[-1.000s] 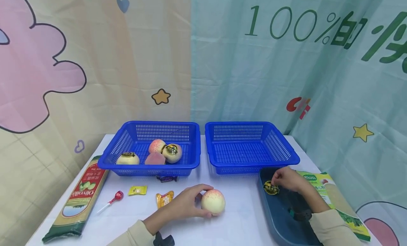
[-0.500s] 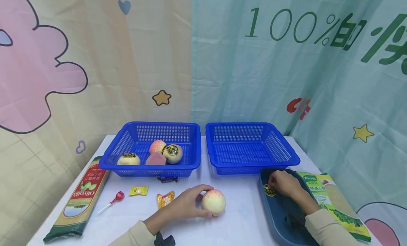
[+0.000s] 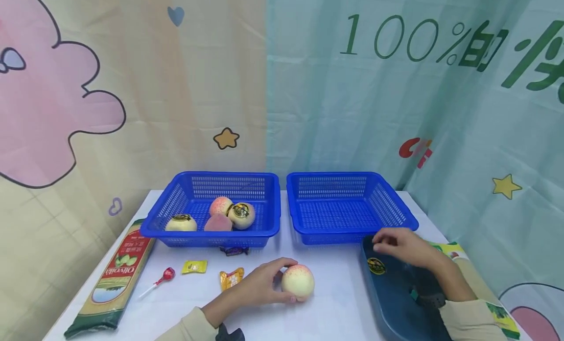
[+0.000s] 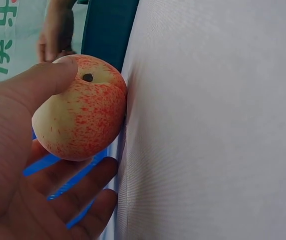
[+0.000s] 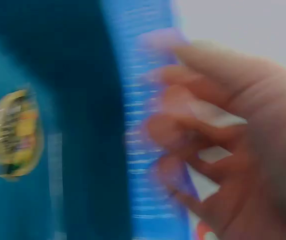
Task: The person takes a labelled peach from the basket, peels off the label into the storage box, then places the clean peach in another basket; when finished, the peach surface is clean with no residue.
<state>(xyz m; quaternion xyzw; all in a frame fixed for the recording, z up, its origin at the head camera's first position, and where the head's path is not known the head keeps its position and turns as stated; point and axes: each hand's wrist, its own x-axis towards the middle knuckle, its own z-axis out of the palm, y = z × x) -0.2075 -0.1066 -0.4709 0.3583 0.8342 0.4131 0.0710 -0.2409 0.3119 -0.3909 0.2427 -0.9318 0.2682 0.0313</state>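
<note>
A peach (image 3: 298, 282) with red speckles stands on the white tablecloth. My left hand (image 3: 268, 284) grips it from the left, the thumb over its near side. In the left wrist view, the same peach (image 4: 80, 112) shows its dark stem pit. Above the far end of a dark blue tub (image 3: 394, 297) hangs my right hand (image 3: 403, 247), fingers loosely curled around nothing. A gold-and-black oval sticker (image 3: 376, 266) lies against the tub's inside. The blurred right wrist view shows that sticker (image 5: 16, 135) apart from the fingers.
A blue basket (image 3: 211, 233) holds several peaches, some with stickers; another blue basket (image 3: 352, 232) stands beside it. At left lie a pasta packet (image 3: 119, 272), a lollipop (image 3: 166, 274) and wrapped candies (image 3: 194, 266). A Knorr bag (image 3: 469, 272) lies behind the right arm.
My right hand went down onto the sticker in the tub, then lifted off it up and to the right. The left hand keeps holding the peach in place.
</note>
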